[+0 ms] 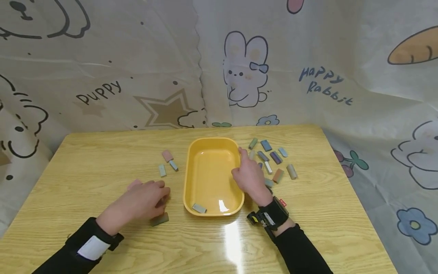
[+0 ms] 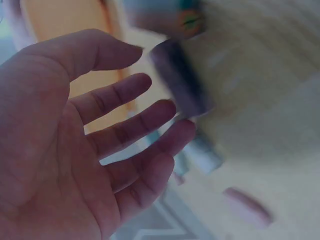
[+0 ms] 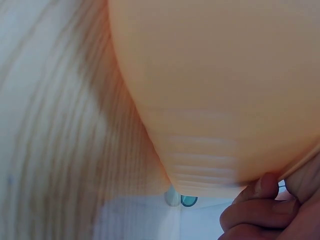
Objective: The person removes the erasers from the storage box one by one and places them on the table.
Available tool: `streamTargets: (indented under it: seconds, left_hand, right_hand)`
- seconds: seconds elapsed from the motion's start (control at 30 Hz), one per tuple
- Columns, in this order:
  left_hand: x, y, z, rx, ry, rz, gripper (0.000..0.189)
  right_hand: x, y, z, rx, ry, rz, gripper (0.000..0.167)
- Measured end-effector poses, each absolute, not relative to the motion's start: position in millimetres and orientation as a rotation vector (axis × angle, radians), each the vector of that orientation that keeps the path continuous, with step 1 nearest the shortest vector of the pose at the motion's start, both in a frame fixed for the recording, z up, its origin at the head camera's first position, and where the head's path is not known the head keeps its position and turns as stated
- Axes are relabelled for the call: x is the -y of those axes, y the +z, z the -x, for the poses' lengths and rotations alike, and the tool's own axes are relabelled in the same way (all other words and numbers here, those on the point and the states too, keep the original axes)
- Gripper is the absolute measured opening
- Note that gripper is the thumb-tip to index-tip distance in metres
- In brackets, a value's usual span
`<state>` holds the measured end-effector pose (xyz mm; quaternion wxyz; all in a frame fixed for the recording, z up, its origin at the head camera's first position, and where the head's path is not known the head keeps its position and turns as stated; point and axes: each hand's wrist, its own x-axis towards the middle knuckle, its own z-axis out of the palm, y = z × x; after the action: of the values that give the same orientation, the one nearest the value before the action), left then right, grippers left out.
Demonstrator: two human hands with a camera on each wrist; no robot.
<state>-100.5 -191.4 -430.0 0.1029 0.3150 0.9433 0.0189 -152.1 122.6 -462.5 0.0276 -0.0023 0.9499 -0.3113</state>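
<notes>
My left hand (image 1: 147, 198) is low over the left part of the table, palm turned down, between a pink block (image 1: 134, 184) and a dark olive block (image 1: 159, 219). In the left wrist view its fingers are spread and loosely bent, holding nothing; a blurred dark block (image 2: 181, 77) shows just beyond the fingertips. At the centre stands a yellow plastic tray (image 1: 213, 167) with one pale grey-green block (image 1: 199, 208) in its near left corner. My right hand (image 1: 251, 177) grips the tray's right rim, thumb over the inner side and fingers (image 3: 260, 212) curled along the outside.
Left of the tray lie a salmon-pink block (image 1: 167, 155), a pale green block (image 1: 162, 170) and a light blue block (image 1: 173, 165). Several coloured blocks, among them a purple one (image 1: 276, 157) and an orange-brown one (image 1: 278, 175), are scattered right of it. A printed cloth (image 1: 164, 68) hangs behind.
</notes>
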Motion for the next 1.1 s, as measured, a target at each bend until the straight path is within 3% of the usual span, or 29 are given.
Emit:
streamTargets:
  seconds: [0.23, 0.5, 0.67, 1.1]
  left_hand:
    - [152, -398, 112, -2.889, 0.097, -1.148, 0.007]
    - [110, -407, 117, -2.709, -0.01, -1.421, 0.011]
    - [99, -412, 112, -2.596, -0.097, -1.401, 0.022]
    - [86, -418, 117, -2.414, -0.081, -1.127, 0.024]
  right_hand:
    - [-122, -462, 153, -2.943, -0.961, -0.012, 0.071]
    - [-113, -461, 152, -2.948, -0.963, 0.005, 0.071]
    - [-107, -460, 151, -2.95, -0.955, 0.022, 0.072]
    - [-102, -460, 149, -2.981, -0.943, 0.076, 0.071]
